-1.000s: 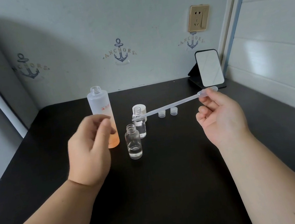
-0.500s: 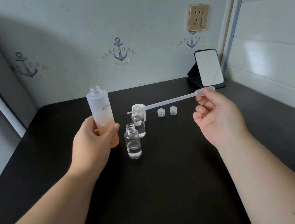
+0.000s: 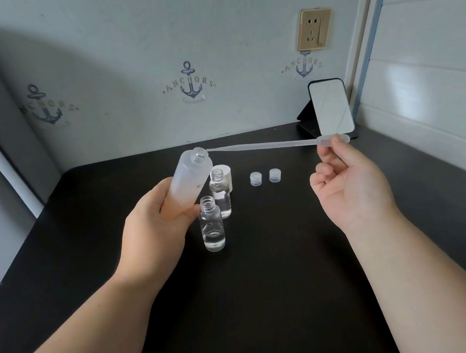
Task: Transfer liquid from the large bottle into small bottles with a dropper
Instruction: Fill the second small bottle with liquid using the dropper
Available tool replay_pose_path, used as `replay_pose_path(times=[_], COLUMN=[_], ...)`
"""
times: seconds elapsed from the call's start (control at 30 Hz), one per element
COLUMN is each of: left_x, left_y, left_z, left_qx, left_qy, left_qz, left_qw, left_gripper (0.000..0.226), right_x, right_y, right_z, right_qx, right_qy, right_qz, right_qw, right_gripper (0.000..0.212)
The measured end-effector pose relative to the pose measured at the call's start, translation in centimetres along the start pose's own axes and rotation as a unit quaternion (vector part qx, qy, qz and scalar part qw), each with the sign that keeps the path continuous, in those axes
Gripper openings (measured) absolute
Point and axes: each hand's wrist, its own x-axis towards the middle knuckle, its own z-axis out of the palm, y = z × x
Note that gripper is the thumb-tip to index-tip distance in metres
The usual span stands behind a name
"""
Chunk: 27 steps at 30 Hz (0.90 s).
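From the head view, the left hand (image 3: 155, 232) grips the large bottle (image 3: 187, 182), lifted and tilted right above the table (image 3: 271, 290). The right hand (image 3: 350, 189) pinches the dropper (image 3: 266, 146) by its bulb, tip at the bottle's open mouth. Two small bottles (image 3: 211, 224) stand uncapped just beside the left hand.

A black table (image 3: 274, 305) with a matte top ran back to the wall. On it stood two small clear glass bottles, both uncapped: the nearer bottle (image 3: 212, 228) held a little clear liquid, and the farther bottle (image 3: 221, 197) stood just behind it. A white cap (image 3: 226, 177) sat behind the farther bottle. To the right lay two small translucent caps (image 3: 256, 178) (image 3: 275, 175), side by side. At the back right corner stood a mirror (image 3: 330, 107) on a black stand.
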Motion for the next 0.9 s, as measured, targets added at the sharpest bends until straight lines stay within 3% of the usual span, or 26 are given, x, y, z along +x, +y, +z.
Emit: replay_pose_path(times=[0.27,0.47,0.9], left_x=[0.2,0.4,0.1], left_y=[-0.5,-1.1,-0.5], left_z=[0.1,0.0,0.7], left_qx=[0.041,0.105,0.128], left_qy=[0.006,0.033,0.021], left_qz=[0.019,0.028,0.076], left_qw=[0.999,0.994,0.989], left_gripper=[0.027,0.039,0.041], right_x=[0.2,0.2,-1.6], right_y=[0.0,0.0,1.2], right_z=[-0.1,-0.1,1.2], right_qx=[-0.027,-0.018,-0.193], right_qy=[0.008,0.020,-0.138], right_qz=[-0.017,-0.034,-0.090], right_qw=[0.999,0.999,0.967], right_gripper=[0.018,0.018,0.025])
